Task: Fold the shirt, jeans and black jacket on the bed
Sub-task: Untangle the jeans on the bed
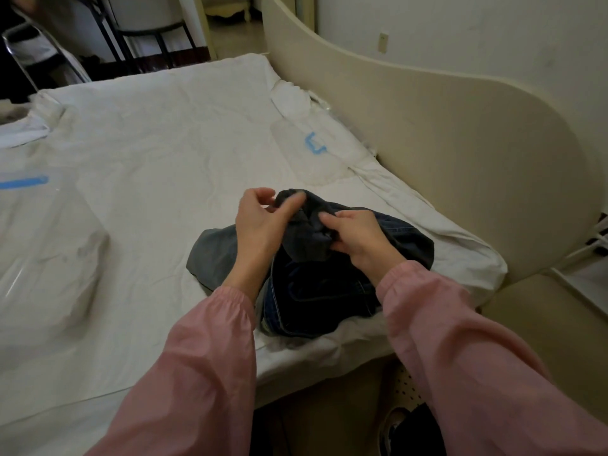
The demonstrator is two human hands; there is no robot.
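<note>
A crumpled heap of dark clothes lies near the bed's right front corner. Dark blue jeans (316, 301) with pale stitching make up its near part. A grey garment (214, 251) spreads out to the left. My left hand (260, 222) pinches a raised fold of dark grey cloth (306, 238) at the top of the heap. My right hand (355, 235) grips the same bunched cloth just to the right. Both arms wear pink sleeves. I cannot tell the shirt and the jacket apart in the heap.
The white sheet of the bed (158, 153) stretches away to the left and back. Clear plastic bags with blue zips lie at the left (36, 232) and at the back right (312, 149). A cream curved bed board (460, 153) stands along the right side.
</note>
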